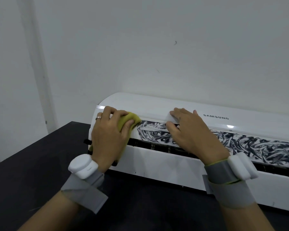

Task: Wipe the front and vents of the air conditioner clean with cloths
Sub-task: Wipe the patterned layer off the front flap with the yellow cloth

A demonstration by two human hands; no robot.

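Black table (40, 164); left hand (108, 139) presses cloth (132, 121) (yellow).

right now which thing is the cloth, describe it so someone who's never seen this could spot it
Find the white air conditioner lying on the black table, then go to its left end. There the left hand presses a bunched cloth against the front, beside the dark smeared band. It is the only mustard-yellow thing here.
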